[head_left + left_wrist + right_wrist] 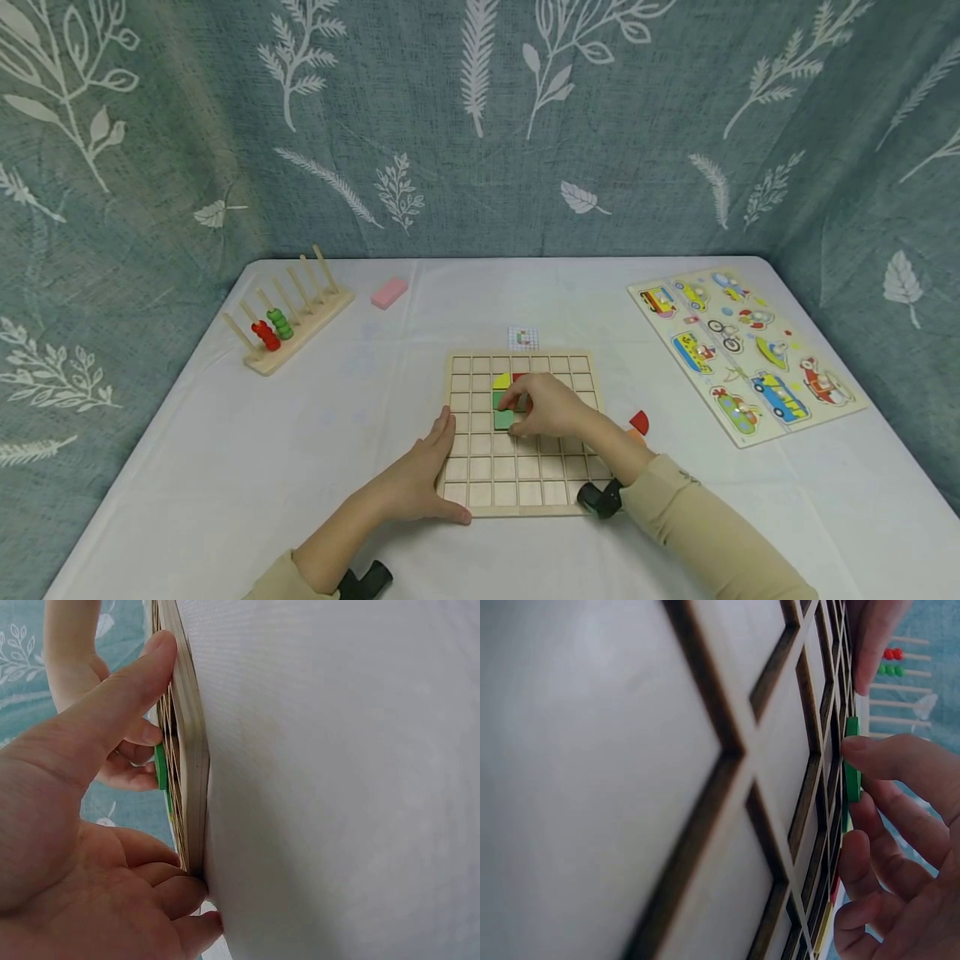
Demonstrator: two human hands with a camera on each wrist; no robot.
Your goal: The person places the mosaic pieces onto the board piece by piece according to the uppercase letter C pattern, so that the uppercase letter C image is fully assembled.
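Observation:
A wooden grid board (480, 471) with square cells lies on the white table. My right hand (551, 407) reaches over it and pinches a green block (853, 759) between thumb and fingers, low over the cells. Just beyond it, another green piece (497, 399), a yellow piece (501, 381) and a red piece (518, 377) sit in the grid, the red one partly hidden by the hand. My left hand (420, 475) rests at the board's near left corner. Its thumb lies along the front edge (196, 750) and its fingers touch the left edge.
Behind the board lies a small patterned card (523, 337). A red piece (640, 422) and an orange piece (637, 436) lie by the right forearm. A peg stand (307, 329) with red and green beads, a pink block (389, 292) and a vehicle puzzle board (787, 429) stand farther out.

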